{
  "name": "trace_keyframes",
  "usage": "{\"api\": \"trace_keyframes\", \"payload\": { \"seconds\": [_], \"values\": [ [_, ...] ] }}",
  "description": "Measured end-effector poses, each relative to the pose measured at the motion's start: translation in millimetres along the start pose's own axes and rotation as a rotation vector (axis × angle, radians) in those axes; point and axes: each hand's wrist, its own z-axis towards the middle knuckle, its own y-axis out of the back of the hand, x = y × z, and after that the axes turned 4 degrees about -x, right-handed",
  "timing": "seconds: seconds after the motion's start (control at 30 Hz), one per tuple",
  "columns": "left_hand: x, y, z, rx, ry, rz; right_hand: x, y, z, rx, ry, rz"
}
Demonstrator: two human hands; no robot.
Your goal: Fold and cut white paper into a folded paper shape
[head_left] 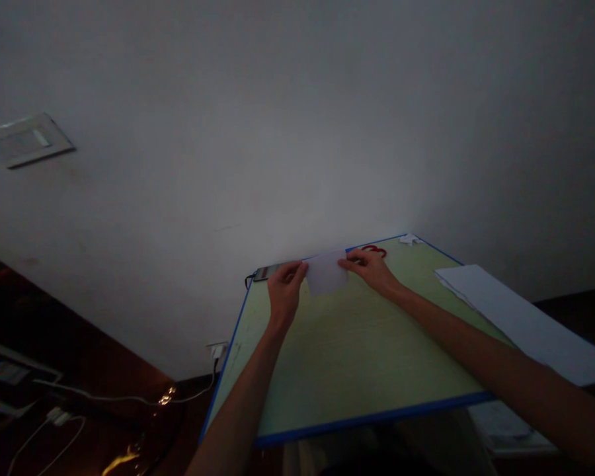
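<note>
A small white sheet of paper (326, 273) lies near the far edge of a pale green table with a blue rim (367, 418). My left hand (285, 289) pinches the paper's left edge. On the paper's right edge, my right hand (371, 268) grips with its fingertips. Both arms reach forward over the table. Red-handled scissors (375, 250) lie just behind my right hand, partly hidden by it.
A stack of white paper (520, 320) lies along the table's right side. A small white scrap (409, 239) sits at the far corner. A dark phone-like object (265, 272) rests at the far left edge. Cables and a plug (129, 398) run along the dark floor at left.
</note>
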Motion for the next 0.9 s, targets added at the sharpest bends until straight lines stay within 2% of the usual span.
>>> {"api": "trace_keyframes", "payload": {
  "seconds": [0.17,0.33,0.67,0.9],
  "values": [
    [-3.1,-1.7,-2.1,0.012,0.010,0.020,1.7,1.0,-0.3,-0.010,-0.030,0.049],
    [-3.0,-1.7,-2.8,0.023,0.025,0.029,1.7,-0.6,0.1,-0.106,-0.020,0.097],
    [2.2,0.2,-2.8,-0.004,0.048,0.032,8.8,-4.8,-5.0,-0.139,0.004,0.140],
    [1.9,-5.6,-10.6,0.050,0.095,0.020,8.7,-3.5,-1.6,-0.220,-0.056,0.079]
  ]
}}
